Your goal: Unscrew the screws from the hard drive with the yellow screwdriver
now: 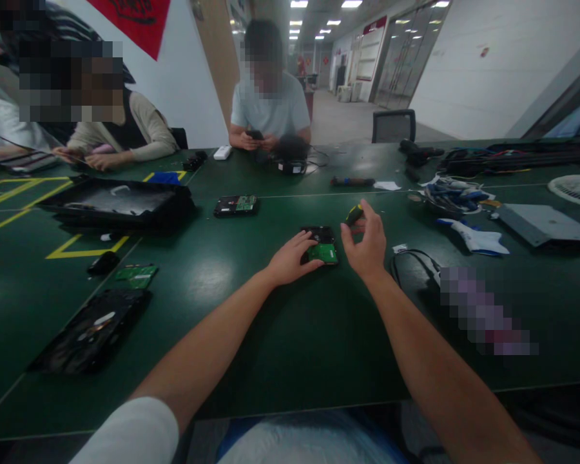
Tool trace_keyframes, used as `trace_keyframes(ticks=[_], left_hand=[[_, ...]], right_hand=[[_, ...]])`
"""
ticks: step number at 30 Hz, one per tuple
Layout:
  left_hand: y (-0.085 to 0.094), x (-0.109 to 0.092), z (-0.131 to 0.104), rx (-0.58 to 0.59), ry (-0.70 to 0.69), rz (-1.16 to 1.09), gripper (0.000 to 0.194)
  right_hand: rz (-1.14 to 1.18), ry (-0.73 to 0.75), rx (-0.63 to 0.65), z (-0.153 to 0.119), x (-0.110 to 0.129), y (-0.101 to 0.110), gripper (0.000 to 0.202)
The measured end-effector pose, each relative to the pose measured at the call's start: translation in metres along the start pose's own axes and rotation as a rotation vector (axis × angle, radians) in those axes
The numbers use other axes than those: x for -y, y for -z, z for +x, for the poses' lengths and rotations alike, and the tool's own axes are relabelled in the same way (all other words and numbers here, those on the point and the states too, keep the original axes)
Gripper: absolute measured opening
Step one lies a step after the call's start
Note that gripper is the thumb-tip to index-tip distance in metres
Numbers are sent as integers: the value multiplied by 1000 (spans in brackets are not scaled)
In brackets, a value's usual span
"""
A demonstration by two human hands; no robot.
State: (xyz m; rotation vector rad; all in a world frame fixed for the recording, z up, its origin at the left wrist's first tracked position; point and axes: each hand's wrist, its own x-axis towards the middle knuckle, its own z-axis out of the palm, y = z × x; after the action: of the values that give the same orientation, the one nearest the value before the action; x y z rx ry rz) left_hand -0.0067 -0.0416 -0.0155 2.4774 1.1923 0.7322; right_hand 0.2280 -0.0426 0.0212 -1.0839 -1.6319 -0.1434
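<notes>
A hard drive with a green circuit board [325, 252] lies on the green table [290, 335] in front of me. My left hand [294, 259] rests on its left side, thumb and fingers wrapped round that edge. Just right of the drive, my right hand [367, 243] is raised with a yellow and black screwdriver [354, 214] between thumb and fingers. The screwdriver's tip cannot be made out. A second hard drive [236, 205] lies farther back to the left, touched by neither hand.
On the left are a black tray [120, 200], a loose circuit board [138, 276] and a black casing [91, 328]. A metal box [551, 225], gloves [476, 237] and cables [452, 193] lie right. A person [270, 109] sits opposite holding a phone; others sit left.
</notes>
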Motion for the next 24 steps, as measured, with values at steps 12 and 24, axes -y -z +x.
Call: trace_keyframes(ticks=[12,24], left_hand=[[-1,1,0,14,15,6,67],[0,1,1,20,16,6,67]], right_hand=[[76,-21,71,-2,-5,-4,68],[60,-53,121,-2,-4,-3,70]])
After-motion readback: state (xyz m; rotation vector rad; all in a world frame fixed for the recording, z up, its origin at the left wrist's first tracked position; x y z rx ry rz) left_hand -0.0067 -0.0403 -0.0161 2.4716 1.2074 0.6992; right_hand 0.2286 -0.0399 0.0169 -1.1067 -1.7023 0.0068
